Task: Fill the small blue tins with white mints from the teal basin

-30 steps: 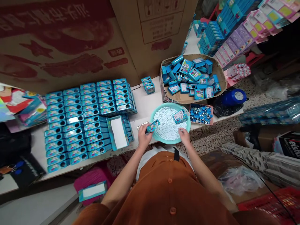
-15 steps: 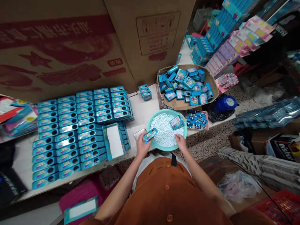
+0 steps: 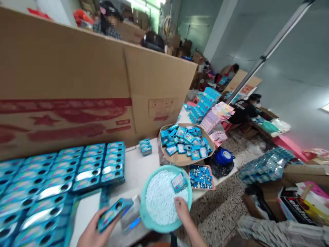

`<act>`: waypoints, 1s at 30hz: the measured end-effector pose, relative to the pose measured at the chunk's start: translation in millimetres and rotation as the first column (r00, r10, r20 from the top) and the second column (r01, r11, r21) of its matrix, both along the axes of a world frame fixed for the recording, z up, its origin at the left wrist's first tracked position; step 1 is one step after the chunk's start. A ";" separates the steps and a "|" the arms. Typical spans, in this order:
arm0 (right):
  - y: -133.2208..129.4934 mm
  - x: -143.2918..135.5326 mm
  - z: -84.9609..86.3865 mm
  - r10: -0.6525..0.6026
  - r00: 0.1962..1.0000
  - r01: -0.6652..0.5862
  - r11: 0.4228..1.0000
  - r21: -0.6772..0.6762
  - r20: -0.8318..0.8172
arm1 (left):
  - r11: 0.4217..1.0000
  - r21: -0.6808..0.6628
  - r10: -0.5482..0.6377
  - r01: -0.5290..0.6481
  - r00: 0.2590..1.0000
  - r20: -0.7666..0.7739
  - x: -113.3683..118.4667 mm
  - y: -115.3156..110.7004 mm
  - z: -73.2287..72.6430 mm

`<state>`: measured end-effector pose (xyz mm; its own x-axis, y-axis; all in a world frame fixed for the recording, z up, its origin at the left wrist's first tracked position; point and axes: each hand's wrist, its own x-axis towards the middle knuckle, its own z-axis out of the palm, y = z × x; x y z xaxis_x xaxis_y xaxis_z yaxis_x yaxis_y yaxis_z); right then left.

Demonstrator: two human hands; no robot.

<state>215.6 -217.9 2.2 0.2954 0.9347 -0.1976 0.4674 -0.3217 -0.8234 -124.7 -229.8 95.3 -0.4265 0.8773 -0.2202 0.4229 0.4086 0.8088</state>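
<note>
My left hand [image 3: 94, 231] grips a small blue box [image 3: 111, 214] with a round dark hole on its top. It holds the box left of the basin, over the table. My right hand [image 3: 183, 211] is over the near right part of a mint-green basin [image 3: 144, 209], its fingers closed together. What they hold, if anything, is too small to make out. Small white pellets [image 3: 160, 199] fill the basin, and a blue box with a pale label [image 3: 178, 181] lies on them. Beneath my left hand's box is a blurred grey flat object [image 3: 131, 219].
Rows of blue boxes [image 3: 113, 163] cover the table's left side. A cut-down carton [image 3: 180, 158] holds many loose blue boxes, beside a pink tray [image 3: 213, 185] of blue gems. A tall cardboard box [image 3: 102, 75] stands behind. Other people [image 3: 244, 111] sit further off.
My view has tilted up, showing the room and other people. My left hand has carried the blue box leftward, away from the basin. My right hand stays at the basin's right side.
</note>
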 end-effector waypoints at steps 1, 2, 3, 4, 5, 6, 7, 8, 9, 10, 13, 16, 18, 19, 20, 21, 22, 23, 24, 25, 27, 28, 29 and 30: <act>-0.9 1.3 9.9 -0.007 1.000 0.007 1.000 -0.028 0.016 | 0.998 0.064 -0.001 0.003 0.999 -0.042 -4.1 -3.7 11.7; -1.4 3.0 16.8 0.000 1.000 0.002 0.998 -0.066 0.021 | 0.995 0.094 -0.023 0.030 0.996 -0.081 -6.8 -6.6 21.9; -1.3 4.8 19.4 0.025 1.000 -0.024 0.994 -0.108 0.015 | 0.994 0.108 -0.001 0.016 0.991 -0.133 -8.5 -8.6 29.2; -1.3 6.5 17.7 0.054 0.999 -0.052 0.987 -0.150 0.006 | 0.996 0.082 -0.012 0.026 0.986 -0.165 -9.5 -10.0 32.5; -1.8 7.7 12.8 0.081 0.997 -0.080 0.979 -0.186 -0.002 | 0.999 0.054 0.018 -0.008 0.980 -0.196 -10.1 -11.4 31.7; -3.1 8.6 6.5 0.110 0.994 -0.109 0.971 -0.214 -0.009 | 0.999 0.034 0.035 -0.029 0.977 -0.210 -10.0 -13.4 27.6; -5.1 9.1 0.4 0.124 0.992 -0.120 0.970 -0.213 0.006 | 0.999 0.021 0.030 -0.026 0.977 -0.211 -9.1 -16.3 20.9; -7.6 9.6 -4.2 0.137 0.990 -0.130 0.965 -0.226 0.017 | 0.999 0.011 0.039 -0.038 0.976 -0.213 -6.8 -19.9 12.7; -10.2 9.9 -6.8 0.152 0.988 -0.142 0.962 -0.231 0.028 | 0.999 0.008 0.046 -0.046 0.978 -0.204 -3.2 -23.9 3.4; -12.6 10.0 -7.4 0.166 0.985 -0.153 0.960 -0.234 0.038 | 0.999 0.009 0.055 -0.054 0.981 -0.188 1.8 -27.7 -6.5; -16.9 8.4 -1.9 0.192 0.981 -0.178 0.955 -0.237 0.035 | 0.998 0.015 0.066 -0.065 0.990 -0.122 21.7 -33.9 -38.0; -16.9 4.7 4.6 0.186 0.982 -0.173 0.958 -0.230 0.036 | 0.999 0.005 0.049 -0.049 0.995 -0.086 40.1 -30.3 -68.7; -16.5 2.6 7.3 0.192 0.980 -0.176 0.957 -0.231 0.048 | 0.999 -0.014 0.040 -0.042 0.996 -0.083 47.9 -24.6 -87.1; -16.6 2.0 8.4 0.198 0.979 -0.181 0.954 -0.238 0.051 | 0.999 -0.023 0.030 -0.032 0.996 -0.080 50.4 -21.6 -95.3; -16.9 1.7 9.2 0.207 0.977 -0.189 0.950 -0.249 0.049 | 0.999 -0.030 0.018 -0.020 0.997 -0.077 52.1 -18.6 -102.5; -17.5 1.8 10.0 0.215 0.976 -0.197 0.945 -0.263 0.044 | 0.999 -0.035 0.002 -0.004 0.997 -0.071 53.2 -16.0 -108.6; -18.3 2.2 10.5 0.223 0.974 -0.205 0.939 -0.275 0.038 | 0.999 -0.036 -0.018 0.016 0.998 -0.065 53.8 -13.8 -113.5; -19.1 2.8 10.9 0.230 0.973 -0.211 0.935 -0.286 0.033 | 0.999 -0.034 -0.040 0.038 0.997 -0.060 54.0 -12.2 -117.2; -20.0 3.6 10.9 0.233 0.972 -0.215 0.933 -0.290 0.030 | 0.998 -0.029 -0.062 0.061 0.996 -0.058 53.8 -11.3 -119.6; -20.8 4.6 10.6 0.231 0.973 -0.213 0.933 -0.289 0.029 | 0.997 -0.022 -0.080 0.079 0.995 -0.063 53.3 -11.2 -120.9; -22.5 6.7 9.3 0.208 0.978 -0.190 0.942 -0.277 0.035 | 0.994 -0.004 -0.106 0.106 0.990 -0.090 51.1 -13.5 -120.3; -23.2 7.9 8.5 0.195 0.980 -0.177 0.946 -0.273 0.038 | 0.993 0.005 -0.116 0.117 0.987 -0.108 49.5 -16.2 -118.8; -23.9 9.0 7.7 0.183 0.982 -0.166 0.948 -0.271 0.039 | 0.992 0.011 -0.121 0.124 0.985 -0.126 47.8 -19.8 -116.8; -24.7 10.1 6.9 0.175 0.984 -0.158 0.950 -0.268 0.039 | 0.991 0.017 -0.126 0.129 0.982 -0.141 46.0 -24.4 -114.5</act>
<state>225.7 -242.6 9.1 0.1592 0.8889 -0.4296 0.5797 -0.4364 -0.6882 -78.7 -254.3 -19.2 -0.3356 0.9311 -0.1431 0.5796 0.3238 0.7478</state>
